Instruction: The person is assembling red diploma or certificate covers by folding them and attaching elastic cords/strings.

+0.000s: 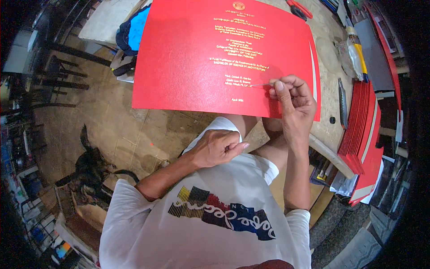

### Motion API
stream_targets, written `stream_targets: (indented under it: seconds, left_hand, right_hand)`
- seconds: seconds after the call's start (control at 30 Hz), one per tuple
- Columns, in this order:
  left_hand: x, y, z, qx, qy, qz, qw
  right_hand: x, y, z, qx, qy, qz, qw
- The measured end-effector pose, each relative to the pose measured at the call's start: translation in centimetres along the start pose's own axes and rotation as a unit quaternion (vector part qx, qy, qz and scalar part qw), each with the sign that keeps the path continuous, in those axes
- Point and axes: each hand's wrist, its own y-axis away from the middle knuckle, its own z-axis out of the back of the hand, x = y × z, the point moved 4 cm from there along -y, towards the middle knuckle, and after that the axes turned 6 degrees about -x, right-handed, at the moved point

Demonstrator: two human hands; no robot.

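A large red cover sheet (179,67) with small gold lettering and a round gold emblem lies on the worktable, its near edge overhanging above my knees. My right hand (295,101) is over its lower right part, thumb and fingers pinched on a thin metal needle-like tool (262,84). The tool points left, its tip at the lowest group of gold lines; whether it touches the surface I cannot tell. My left hand (218,148) is curled into a loose fist over my lap, below the cover's near edge, with nothing visible in it.
Right of the cover lie a utility knife (342,103), a small black cap (332,120) and a yellow-handled tool (357,51). A stack of red covers (358,127) stands at the table's right edge. Red-handled scissors (299,9) lie behind. A dark cat (92,170) is on the floor at left.
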Motion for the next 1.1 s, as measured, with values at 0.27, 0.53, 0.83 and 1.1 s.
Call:
stream_targets:
  seconds: [0.27,0.53,0.83,1.1]
  left_hand:
    - [0.04,-0.12,-0.08,0.006,0.011,0.004,1.0]
    - [-0.02,-0.18,-0.16,0.006,-0.006,-0.005,1.0]
    - [-0.27,-0.4,-0.09,0.008,-0.007,-0.003,1.0]
    - [0.01,-0.08,-0.35,0.002,-0.001,-0.01,1.0]
  right_hand:
    - [-0.25,-0.13,0.13,0.001,-0.001,0.004,1.0]
    - [-0.42,-0.16,0.24,-0.003,0.005,0.0,1.0]
    - [-0.17,-0.14,0.13,-0.001,0.004,0.0,1.0]
    - [-0.23,-0.27,0.76,-0.022,-0.026,0.003,0.999]
